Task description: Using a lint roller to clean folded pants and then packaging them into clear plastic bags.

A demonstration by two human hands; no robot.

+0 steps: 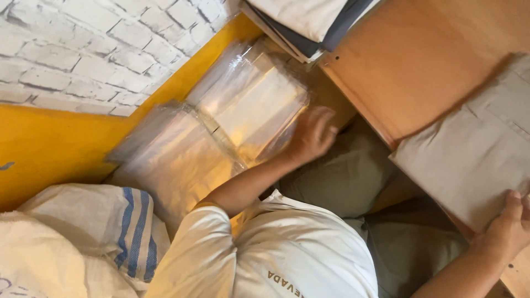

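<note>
At the far left a white sack with blue stripes (pixel 130 232) slumps against the yellow wall (pixel 49 143). Next to it lie 2 stacks of clear plastic bags (pixel 243 107), overlapping and slick, in the gap between that wall and the counter (pixel 419 60). My left hand (pixel 312 135) rests on the edge of the nearer stack, fingers curled over it; I cannot tell whether I have pinched 1 bag or several. The film looks slippery, so I judge that a pull could drag extra bags along or topple the stack. On the counter my right hand (pixel 510 226) presses the corner of a folded grey garment (pixel 475 146); it overhangs the edge and could slide off.
</note>
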